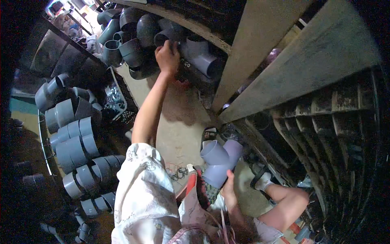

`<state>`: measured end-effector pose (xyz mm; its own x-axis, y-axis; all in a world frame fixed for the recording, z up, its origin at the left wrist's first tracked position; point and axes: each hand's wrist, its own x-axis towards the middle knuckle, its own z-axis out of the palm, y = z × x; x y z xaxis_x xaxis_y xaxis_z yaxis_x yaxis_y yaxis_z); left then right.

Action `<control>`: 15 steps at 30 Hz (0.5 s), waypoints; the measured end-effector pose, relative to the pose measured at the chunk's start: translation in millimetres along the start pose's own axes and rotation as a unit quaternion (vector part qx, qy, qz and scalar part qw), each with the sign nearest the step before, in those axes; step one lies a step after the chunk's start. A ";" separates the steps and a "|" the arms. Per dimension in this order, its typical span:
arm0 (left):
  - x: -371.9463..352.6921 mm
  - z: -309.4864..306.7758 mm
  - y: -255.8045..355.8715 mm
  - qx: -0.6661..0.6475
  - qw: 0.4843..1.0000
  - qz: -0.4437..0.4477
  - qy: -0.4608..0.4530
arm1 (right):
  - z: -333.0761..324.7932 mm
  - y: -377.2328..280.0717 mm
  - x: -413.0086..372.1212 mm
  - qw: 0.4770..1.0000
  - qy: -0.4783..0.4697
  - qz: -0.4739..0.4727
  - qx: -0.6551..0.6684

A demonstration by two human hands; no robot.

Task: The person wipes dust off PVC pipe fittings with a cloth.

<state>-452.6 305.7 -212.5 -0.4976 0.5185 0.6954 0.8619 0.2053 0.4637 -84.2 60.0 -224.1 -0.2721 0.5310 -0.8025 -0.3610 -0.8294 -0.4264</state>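
My left hand (167,59) reaches far forward with its fingers curled at the open rim of a dark grey pipe fitting (172,30) in a pile. Beside it, to the right, lies a larger grey branched pipe fitting (198,53). Closer to my body, my right hand (229,190) grips a light grey Y-shaped pipe fitting (221,164), thumb along its side and the other fingers mostly hidden. One round opening of this fitting faces up and left.
Several grey pipe fittings (75,150) are stacked in rows at left. A black plastic basket (125,116) holds small items. Wooden boards (296,69) slant across the right, above a dark ribbed crate (321,118). Wires (176,173) lie on the floor (176,138).
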 end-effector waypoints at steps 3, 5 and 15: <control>11.3 -8.5 8.2 -0.008 0.999 0.010 0.036 | -6.0 5.7 6.6 0.999 0.011 -0.020 -0.026; 16.1 -18.2 15.7 0.001 1.000 0.011 0.018 | 2.7 2.3 1.9 0.998 0.035 -0.021 -0.038; 12.6 -30.8 10.2 -0.014 0.997 0.054 0.051 | -29.3 33.3 32.0 0.999 0.001 -0.025 -0.023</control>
<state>-453.1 288.8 -182.1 -0.4103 0.4493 0.7936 0.9087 0.1280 0.3973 -78.8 44.3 -276.2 -0.2530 0.5725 -0.7799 -0.3337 -0.8083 -0.4851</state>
